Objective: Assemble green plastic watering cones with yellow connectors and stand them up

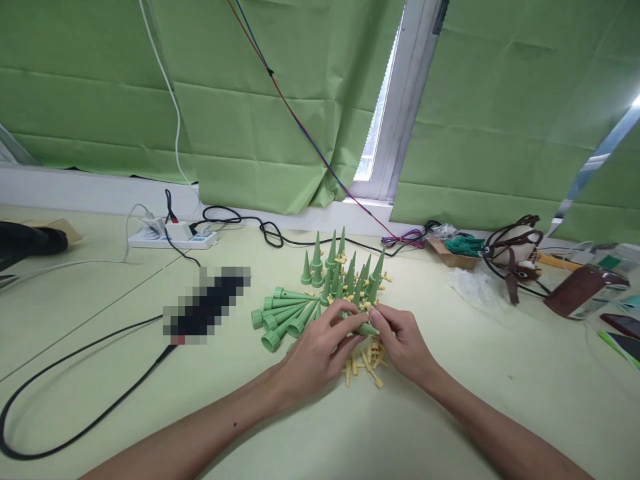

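Note:
My left hand (316, 347) is closed around a green plastic cone-shaped plant watering spike (369, 329), whose tip points right. The thumb and fingers of my right hand (406, 343) pinch a small yellow plastic valve piece (370, 307) against the spike; my fingers partly cover where the two meet. Just behind my hands, several green spikes (317, 255) stand upright, many with yellow pieces at their sides. More spikes lie (286, 323) fanned out to the left. Below my hands is a small pile of loose yellow pieces (355, 365).
To the left, a blurred dark object (207, 310) lies with a black cable. A white power strip (200, 241) with plugs is at the back. On the right are clear plastic wrap (475, 288), a cardboard box (453, 257) and a dark red case (575, 293). Green curtains hang behind.

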Demonstrator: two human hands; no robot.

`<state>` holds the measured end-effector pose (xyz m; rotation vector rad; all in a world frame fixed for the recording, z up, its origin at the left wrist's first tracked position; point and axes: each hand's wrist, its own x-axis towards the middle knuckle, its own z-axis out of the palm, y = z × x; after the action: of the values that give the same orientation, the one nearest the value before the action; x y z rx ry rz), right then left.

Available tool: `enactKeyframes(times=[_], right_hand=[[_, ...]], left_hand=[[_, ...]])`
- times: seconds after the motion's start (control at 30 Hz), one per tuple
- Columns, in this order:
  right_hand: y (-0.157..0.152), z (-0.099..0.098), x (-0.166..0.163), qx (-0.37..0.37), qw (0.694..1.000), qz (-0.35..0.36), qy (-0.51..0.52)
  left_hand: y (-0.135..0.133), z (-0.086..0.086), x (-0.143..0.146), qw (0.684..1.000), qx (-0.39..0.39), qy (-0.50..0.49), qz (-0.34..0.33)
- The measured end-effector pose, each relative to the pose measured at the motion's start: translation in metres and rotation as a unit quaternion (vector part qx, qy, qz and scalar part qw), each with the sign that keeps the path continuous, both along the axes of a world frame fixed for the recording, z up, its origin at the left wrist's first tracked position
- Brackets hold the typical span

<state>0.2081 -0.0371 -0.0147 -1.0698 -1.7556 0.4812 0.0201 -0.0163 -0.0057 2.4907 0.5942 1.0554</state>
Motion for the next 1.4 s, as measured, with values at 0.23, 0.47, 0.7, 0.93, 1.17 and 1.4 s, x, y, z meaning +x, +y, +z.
enactKeyframes(times=[0.23, 0.47, 0.7, 0.93, 1.17, 1.4], right_hand=[[-0.002, 0.003, -0.001, 0.012, 0.997, -0.043, 0.056], [-0.002, 0.001, 0.001, 0.018, 0.993, -0.057, 0.099], [-0.003, 0.001, 0.0, 0.009, 0.996, -0.011, 0.09], [-0.003, 0.0, 0.002, -0.003, 0.996, 0.016, 0.082], [-0.003, -0.004, 0.002, -0.02, 0.996, 0.028, 0.082], [-0.004, -0.003, 0.0, -0.033, 0.994, 0.042, 0.092]], left_hand=[[-0.005, 0.005, 0.003, 0.991, -0.103, -0.045, 0.067], [-0.004, 0.015, 0.005, 0.98, -0.165, -0.063, 0.096], [-0.002, 0.015, 0.006, 0.959, -0.272, -0.037, 0.069], [-0.003, 0.017, 0.006, 0.957, -0.278, -0.035, 0.072], [-0.005, 0.01, 0.005, 0.971, -0.218, -0.047, 0.084], [-0.005, 0.007, 0.003, 0.991, -0.1, -0.068, 0.051]])
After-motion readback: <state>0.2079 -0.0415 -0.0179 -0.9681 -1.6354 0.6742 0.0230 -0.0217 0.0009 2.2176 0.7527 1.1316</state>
